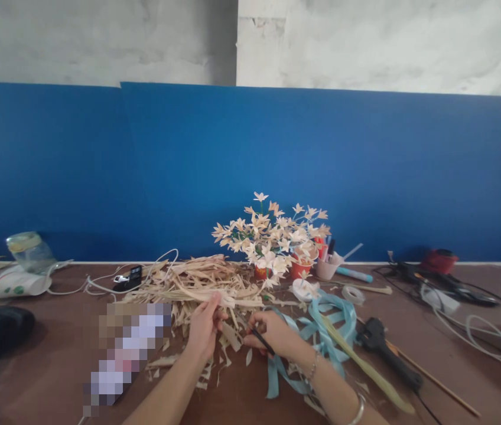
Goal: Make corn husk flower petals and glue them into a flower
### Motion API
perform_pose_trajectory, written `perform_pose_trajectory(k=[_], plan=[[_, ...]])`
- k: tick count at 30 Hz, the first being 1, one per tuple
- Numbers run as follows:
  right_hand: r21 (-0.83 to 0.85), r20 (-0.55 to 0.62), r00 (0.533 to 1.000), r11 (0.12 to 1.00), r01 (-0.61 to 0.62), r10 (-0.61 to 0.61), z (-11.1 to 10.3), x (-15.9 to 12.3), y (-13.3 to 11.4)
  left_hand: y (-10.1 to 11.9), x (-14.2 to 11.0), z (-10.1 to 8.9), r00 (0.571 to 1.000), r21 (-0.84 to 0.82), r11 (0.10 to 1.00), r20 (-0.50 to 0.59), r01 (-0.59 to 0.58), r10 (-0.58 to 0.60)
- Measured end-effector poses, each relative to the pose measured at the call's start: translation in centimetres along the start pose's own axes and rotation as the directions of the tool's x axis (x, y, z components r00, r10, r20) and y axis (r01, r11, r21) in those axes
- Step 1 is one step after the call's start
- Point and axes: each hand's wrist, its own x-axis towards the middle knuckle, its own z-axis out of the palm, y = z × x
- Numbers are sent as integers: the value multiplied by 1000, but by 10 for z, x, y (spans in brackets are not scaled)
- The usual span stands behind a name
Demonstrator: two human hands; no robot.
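My left hand is closed in a pinch at the near side of a heap of pale dried plant strips. One of those strips appears to be between its fingers. My right hand, a short way to the right, is closed around a slim black tool. The fingers cover the tool's front end, so its kind does not show. Small pale scraps lie on the brown table below the hands. Behind them stand pale star-shaped flowers on stems, in small red pots.
Light-blue ribbon lies tangled beside my right wrist. Further right are a black glue gun, a thin stick and white cables. A glass jar and a paper cup rest at the left. A blue panel bounds the table's back.
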Motion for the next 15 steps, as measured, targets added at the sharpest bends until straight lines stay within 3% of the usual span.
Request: perform_pose_trajectory(k=[15], plan=[[-30,-12,1000,999,20,-21,0,3,3,-3,-3,2,999,-43,998,-4,36,-36]])
